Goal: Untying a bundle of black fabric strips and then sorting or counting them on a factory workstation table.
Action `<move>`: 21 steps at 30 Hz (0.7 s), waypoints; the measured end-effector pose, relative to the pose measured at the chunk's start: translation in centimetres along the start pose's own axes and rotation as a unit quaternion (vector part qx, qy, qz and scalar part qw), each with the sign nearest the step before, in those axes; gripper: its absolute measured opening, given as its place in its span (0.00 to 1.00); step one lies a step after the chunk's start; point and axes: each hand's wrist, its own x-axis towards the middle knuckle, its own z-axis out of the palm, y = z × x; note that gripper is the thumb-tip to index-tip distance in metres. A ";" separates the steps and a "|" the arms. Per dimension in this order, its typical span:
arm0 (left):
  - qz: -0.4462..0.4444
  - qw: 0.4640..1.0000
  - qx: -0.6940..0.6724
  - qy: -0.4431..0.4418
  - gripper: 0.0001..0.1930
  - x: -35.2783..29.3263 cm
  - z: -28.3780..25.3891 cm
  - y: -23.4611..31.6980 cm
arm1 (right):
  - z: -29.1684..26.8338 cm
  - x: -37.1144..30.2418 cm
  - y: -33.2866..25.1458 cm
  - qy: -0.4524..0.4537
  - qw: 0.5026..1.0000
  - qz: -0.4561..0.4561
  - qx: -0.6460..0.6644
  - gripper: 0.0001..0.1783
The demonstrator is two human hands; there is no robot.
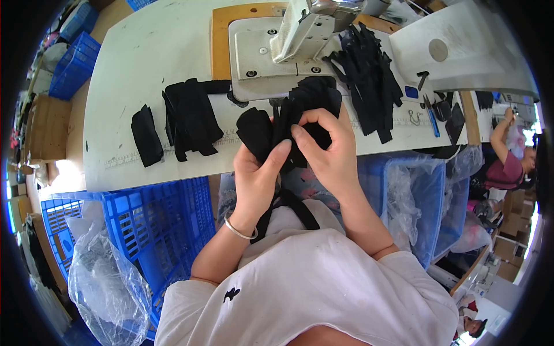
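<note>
At the table's front edge, just before the sewing machine, both hands grip black fabric pieces. My left hand is closed, with its thumb pressed on a folded black fabric piece. A thicker bunch of black fabric pieces is pinched by my right hand, thumb and forefinger bent together. The bunches meet between the hands; the other fingers are partly hidden behind the cloth. Left of them lie a stack of black fabric pieces and a separate black piece.
Black strips with jagged ends lie right of the machine. Blue-handled thread snips rest farther right. A blue crate with a clear plastic bag stands at lower left, a blue bin at right. Another person is far right.
</note>
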 end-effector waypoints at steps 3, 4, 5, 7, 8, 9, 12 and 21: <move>-0.013 1.000 -0.022 -0.001 0.10 0.0 -0.5 0.1 | -0.1 -0.1 -0.1 -0.006 1.000 0.021 0.020 0.07; -0.013 1.000 -0.022 -0.003 0.10 0.0 -0.5 0.0 | -0.1 -0.1 0.0 -0.004 1.000 0.021 0.020 0.07; 0.012 1.000 0.020 0.014 0.10 -0.1 -0.5 -0.1 | -0.1 -0.2 0.0 0.000 1.000 0.015 0.015 0.06; 0.036 0.997 0.061 0.028 0.10 0.0 -0.4 0.0 | -0.3 -0.2 0.1 0.008 1.000 0.009 0.009 0.05; 0.038 0.997 0.046 0.043 0.09 0.0 -0.3 0.1 | -0.6 0.0 0.0 0.021 1.000 0.010 0.005 0.06; 0.039 0.997 0.031 0.057 0.09 0.1 -0.2 0.4 | -1.1 0.2 0.0 0.034 0.999 0.010 0.000 0.06; 0.043 0.998 0.009 0.052 0.09 0.6 0.2 0.8 | -3.9 1.2 0.5 0.036 0.998 0.028 -0.044 0.06; -0.070 0.997 -0.011 0.035 0.13 2.2 0.0 -0.3 | -3.8 1.9 0.6 -0.019 0.975 -0.036 -0.218 0.13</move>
